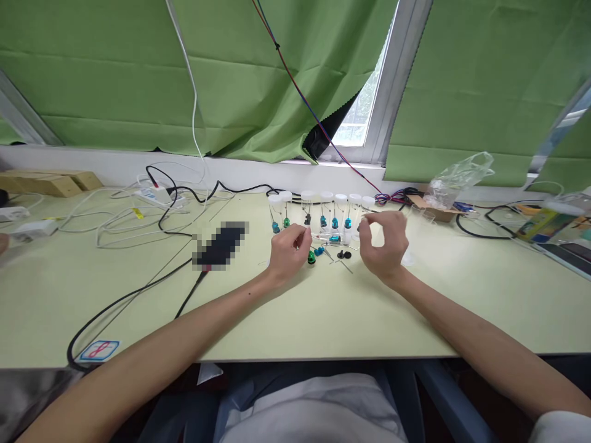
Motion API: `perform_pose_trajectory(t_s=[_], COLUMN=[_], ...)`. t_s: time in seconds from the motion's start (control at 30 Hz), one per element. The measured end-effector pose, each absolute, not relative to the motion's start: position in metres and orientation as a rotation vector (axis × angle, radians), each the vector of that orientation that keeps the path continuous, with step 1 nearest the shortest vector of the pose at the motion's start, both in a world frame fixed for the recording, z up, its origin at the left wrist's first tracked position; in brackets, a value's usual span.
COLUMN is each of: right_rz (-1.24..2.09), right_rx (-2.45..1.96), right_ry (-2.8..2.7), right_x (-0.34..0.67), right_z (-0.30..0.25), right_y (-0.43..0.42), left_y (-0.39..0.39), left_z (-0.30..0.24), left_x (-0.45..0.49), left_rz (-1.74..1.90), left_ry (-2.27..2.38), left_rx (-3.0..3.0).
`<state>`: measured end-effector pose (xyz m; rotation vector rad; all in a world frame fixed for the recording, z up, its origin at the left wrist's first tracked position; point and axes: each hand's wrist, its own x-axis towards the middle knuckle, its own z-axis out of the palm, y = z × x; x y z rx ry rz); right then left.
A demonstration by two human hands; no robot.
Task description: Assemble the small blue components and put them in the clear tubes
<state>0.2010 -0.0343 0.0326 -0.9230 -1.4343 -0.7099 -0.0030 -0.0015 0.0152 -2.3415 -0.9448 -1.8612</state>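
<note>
My left hand is closed in a pinch near a green piece with a dark base. What its fingertips hold, if anything, is too small to make out. To the right, thumb and forefinger of my right hand meet in a ring beside the rightmost capped tube; anything between them is unclear. Behind both hands stands a row of several clear tubes with white caps and small blue, green or dark parts inside. A blue part, black round pieces and thin metal tools lie between the hands.
A pixelated dark device with a black cable lies left on the desk. White cables and a power strip sit at back left. At back right are a cardboard box and a plastic bag.
</note>
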Motion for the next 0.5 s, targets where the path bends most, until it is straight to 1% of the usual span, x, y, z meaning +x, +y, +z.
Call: perform_pose_trajectory(t_s=[0.07,0.17,0.33,0.5], right_rz=[-0.766,-0.745,-0.598,-0.440], right_rx=[-0.994,-1.101,-1.189,-1.172], right_ry=[-1.315,-1.216,-1.174,-1.172], right_x=[0.207,0.214,0.216,0.216], right_z=[0.037,0.038,0.029,0.019], right_y=[-0.032,-0.027,-0.020,-0.014], left_y=[-0.002,-0.002,-0.002,-0.003], left_z=[0.015,0.015,0.014,0.014], left_x=[-0.003,-0.003,-0.003,-0.004], left_rz=[-1.857,-1.831,-1.817,-1.812], left_ry=[-0.958,-0.974,-0.978,-0.992], left_rx=[-2.346,-2.358,-2.363,-2.378])
